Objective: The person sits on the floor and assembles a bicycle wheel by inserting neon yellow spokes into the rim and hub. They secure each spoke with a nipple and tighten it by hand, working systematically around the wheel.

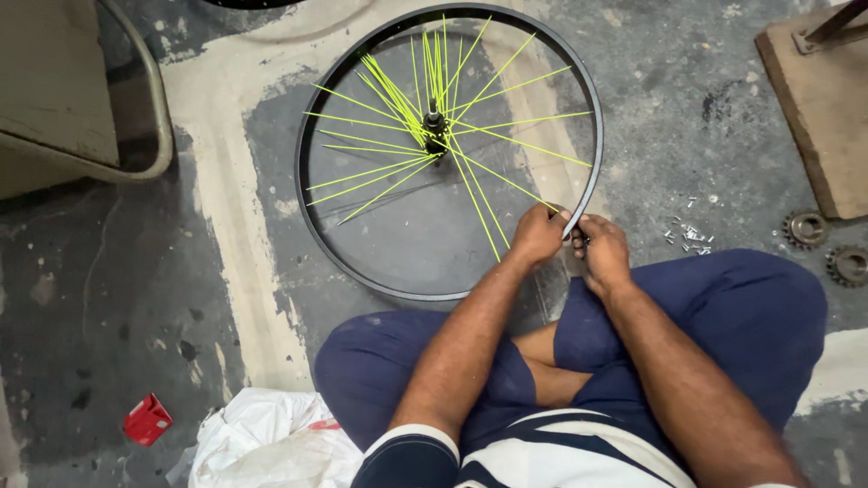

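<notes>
We sit cross-legged, bicycle wheel rim [312,212] lying on the concrete floor [117,271] at frame centre. Our left hand [539,233] is clamped over the rim at its lower right, fingers curled around one neon-yellow spoke [506,181]. Our right hand [604,253] sits just beside it outside the rim, fingertips pinched together on something too small to tell. Risks: the pinched part could drop among the loose nipples [692,235] at right; the unlaced spokes could slip from the hub [435,126]; the rim could shift.
</notes>
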